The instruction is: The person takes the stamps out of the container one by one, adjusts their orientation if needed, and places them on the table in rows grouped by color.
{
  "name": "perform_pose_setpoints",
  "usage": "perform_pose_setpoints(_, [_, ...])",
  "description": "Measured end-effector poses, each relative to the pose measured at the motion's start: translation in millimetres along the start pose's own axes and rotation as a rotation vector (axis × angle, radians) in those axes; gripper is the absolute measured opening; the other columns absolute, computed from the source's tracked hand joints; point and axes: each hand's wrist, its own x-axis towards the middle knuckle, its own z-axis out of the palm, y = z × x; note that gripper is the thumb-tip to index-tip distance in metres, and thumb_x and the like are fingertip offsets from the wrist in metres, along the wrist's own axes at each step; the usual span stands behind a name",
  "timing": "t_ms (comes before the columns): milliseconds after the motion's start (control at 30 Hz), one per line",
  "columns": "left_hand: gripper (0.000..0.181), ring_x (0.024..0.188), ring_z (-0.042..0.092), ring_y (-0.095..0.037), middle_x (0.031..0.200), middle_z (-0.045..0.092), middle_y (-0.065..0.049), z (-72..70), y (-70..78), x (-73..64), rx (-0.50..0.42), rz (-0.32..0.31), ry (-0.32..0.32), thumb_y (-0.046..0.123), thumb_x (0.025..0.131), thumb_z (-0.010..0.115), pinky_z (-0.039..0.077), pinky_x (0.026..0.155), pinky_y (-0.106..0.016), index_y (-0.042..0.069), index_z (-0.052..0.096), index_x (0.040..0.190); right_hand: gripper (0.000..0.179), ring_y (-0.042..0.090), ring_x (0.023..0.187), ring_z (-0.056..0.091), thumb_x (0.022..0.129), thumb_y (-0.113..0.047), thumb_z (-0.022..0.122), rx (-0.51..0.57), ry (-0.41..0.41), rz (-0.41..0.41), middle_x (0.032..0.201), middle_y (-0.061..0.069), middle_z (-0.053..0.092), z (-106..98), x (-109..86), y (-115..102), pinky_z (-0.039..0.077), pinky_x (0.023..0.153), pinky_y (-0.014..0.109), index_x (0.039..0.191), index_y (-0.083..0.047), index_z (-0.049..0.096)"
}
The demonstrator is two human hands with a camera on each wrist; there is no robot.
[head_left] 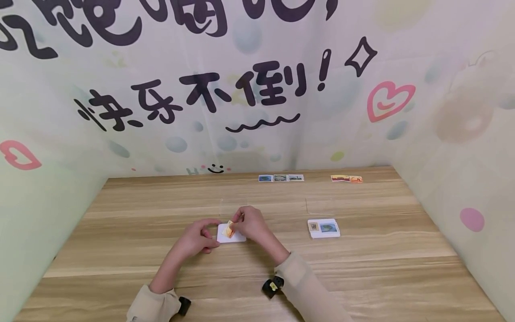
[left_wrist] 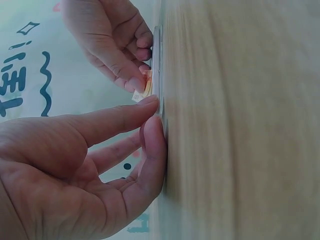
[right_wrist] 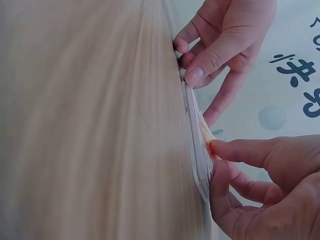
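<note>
On the wooden table, a white card [head_left: 238,239] lies flat in front of me. My left hand [head_left: 195,237] holds its left side, index finger at the upper corner and thumb by the lower one; in the left wrist view the thumb and fingers [left_wrist: 154,145] meet the card's edge. My right hand [head_left: 252,223] pinches a small orange and yellow stamp [head_left: 230,229] between thumb and index finger, tilted over the card. In the right wrist view the stamp [right_wrist: 206,131] stands up at an angle from the card's face [right_wrist: 192,115].
To the right lies a second white card [head_left: 322,235] bearing a brown stamp [head_left: 314,227] and a blue-green stamp [head_left: 328,227]. Clear rectangular sheets [head_left: 319,206] lie behind both cards. At the table's back edge are a row of stamps [head_left: 280,178] and an orange-red pair [head_left: 346,178], before a printed curtain [head_left: 257,143].
</note>
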Motion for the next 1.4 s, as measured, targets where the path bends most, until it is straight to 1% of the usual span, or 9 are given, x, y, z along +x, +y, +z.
perform_pose_setpoints(167, [0.057, 0.057, 0.055, -0.014, 0.075, 0.056, -0.007, -0.6, 0.6, -1.0, -0.005, 0.001, -0.007, -0.005, 0.086, 0.081, 0.053, 0.055, -0.025, -0.008, 0.059, 0.139, 0.009, 0.010, 0.058, 0.047, 0.092, 0.000, 0.078, 0.034, -0.027, 0.009, 0.070, 0.000, 0.053, -1.9, 0.4, 0.8, 0.037, 0.050, 0.019, 0.089, 0.000, 0.069])
perform_pose_setpoints(400, [0.057, 0.057, 0.056, -0.014, 0.075, 0.055, -0.007, -0.2, 1.2, -1.6, -0.006, 0.002, -0.002, -0.006, 0.086, 0.081, 0.053, 0.055, -0.026, -0.008, 0.060, 0.138, 0.008, 0.010, 0.060, 0.050, 0.091, 0.003, 0.077, 0.066, -0.051, 0.010, 0.073, 0.002, 0.058, -3.4, 1.5, 2.0, 0.040, 0.051, 0.018, 0.093, 0.003, 0.069])
perform_pose_setpoints(633, [0.057, 0.058, 0.055, -0.014, 0.076, 0.055, -0.007, 0.0, 1.6, -2.0, -0.005, -0.005, 0.000, -0.005, 0.086, 0.081, 0.054, 0.055, -0.026, -0.008, 0.060, 0.139, 0.012, 0.009, 0.057, 0.049, 0.093, 0.002, 0.074, 0.041, -0.086, 0.002, 0.070, 0.000, 0.057, -4.0, 2.8, 3.6, 0.038, 0.050, 0.018, 0.105, 0.004, 0.075])
perform_pose_setpoints(733, [0.057, 0.058, 0.055, -0.014, 0.077, 0.055, -0.007, 0.2, 1.3, -1.6, -0.001, -0.008, 0.000, -0.005, 0.086, 0.081, 0.053, 0.055, -0.026, -0.007, 0.060, 0.139, 0.013, 0.009, 0.056, 0.048, 0.095, 0.001, 0.073, 0.031, -0.096, 0.004, 0.068, 0.000, 0.055, -5.0, 3.2, 3.7, 0.037, 0.049, 0.018, 0.107, 0.003, 0.076])
perform_pose_setpoints(1133, [0.059, 0.058, 0.054, -0.014, 0.078, 0.055, -0.006, -1.1, -0.7, -0.4, -0.030, 0.000, -0.023, -0.005, 0.087, 0.080, 0.053, 0.055, -0.025, -0.009, 0.057, 0.141, 0.009, 0.009, 0.056, 0.049, 0.093, 0.002, 0.074, 0.052, -0.111, 0.003, 0.066, 0.000, 0.055, -6.4, 3.0, 3.0, 0.038, 0.050, 0.019, 0.103, 0.002, 0.074])
perform_pose_setpoints(1400, [0.057, 0.058, 0.055, -0.013, 0.076, 0.057, -0.006, -0.7, -1.0, -1.2, -0.025, -0.002, -0.023, -0.005, 0.088, 0.080, 0.052, 0.055, -0.024, -0.008, 0.059, 0.141, 0.009, 0.010, 0.059, 0.052, 0.093, 0.003, 0.073, 0.047, -0.131, -0.008, 0.072, 0.002, 0.059, -10.1, 3.2, 2.5, 0.041, 0.053, 0.019, 0.102, 0.002, 0.073])
